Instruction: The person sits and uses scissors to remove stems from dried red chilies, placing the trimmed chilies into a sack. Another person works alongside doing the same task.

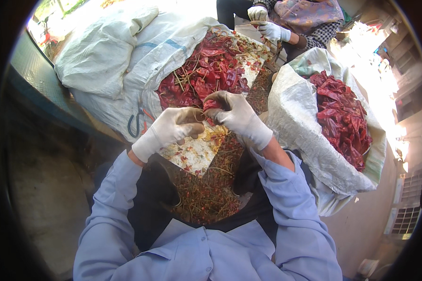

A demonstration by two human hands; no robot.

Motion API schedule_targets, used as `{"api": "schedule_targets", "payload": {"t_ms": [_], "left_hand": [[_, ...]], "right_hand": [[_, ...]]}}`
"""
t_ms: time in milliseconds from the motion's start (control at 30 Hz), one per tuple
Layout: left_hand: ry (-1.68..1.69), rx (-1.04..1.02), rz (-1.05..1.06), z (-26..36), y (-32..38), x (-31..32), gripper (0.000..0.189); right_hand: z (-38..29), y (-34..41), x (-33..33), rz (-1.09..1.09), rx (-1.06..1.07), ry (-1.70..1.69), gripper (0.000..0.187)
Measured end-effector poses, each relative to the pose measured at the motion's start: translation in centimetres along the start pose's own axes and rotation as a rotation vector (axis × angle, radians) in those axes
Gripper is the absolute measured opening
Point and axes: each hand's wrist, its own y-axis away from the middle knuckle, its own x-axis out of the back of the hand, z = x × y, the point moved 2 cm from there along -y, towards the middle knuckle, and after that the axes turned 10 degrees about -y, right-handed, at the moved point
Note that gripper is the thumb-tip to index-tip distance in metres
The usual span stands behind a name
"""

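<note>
Both of my hands wear white knit gloves with soiled fingertips. My right hand [237,114] grips a dried red chili pepper [212,104] between thumb and curled fingers. Close against it, my left hand [177,127] pinches what looks like the chili's thin stem [201,111]; the fingertips partly hide it. Just beyond my hands lies a heap of dried red chilies [211,72], some with pale stems, spilling from a white woven sack [161,66] onto a white board [193,154]. Seeds and chili scraps are scattered over the board.
Scissors with dark and orange handles [139,121] lie on the sack at left. Another open woven sack [292,116], at right, holds dried chilies [341,119]. Stems and scraps [207,196] litter the floor between my legs. Across from me, a gloved co-worker [299,28] sits handling something small.
</note>
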Motion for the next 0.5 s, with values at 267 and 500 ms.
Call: {"api": "schedule_targets", "payload": {"t_ms": [267,500], "left_hand": [[-0.269,-0.013,-0.121,-1.6,-0.8,0.5,0.015],[-1.377,0.028,-0.136,-7.7,-2.5,1.5,0.017]], "right_hand": [[-0.3,-0.7,1.0,0.106,-0.075,0.100,0.036],[-0.9,-0.5,2.5,0.155,-0.131,-0.329,0.040]]}}
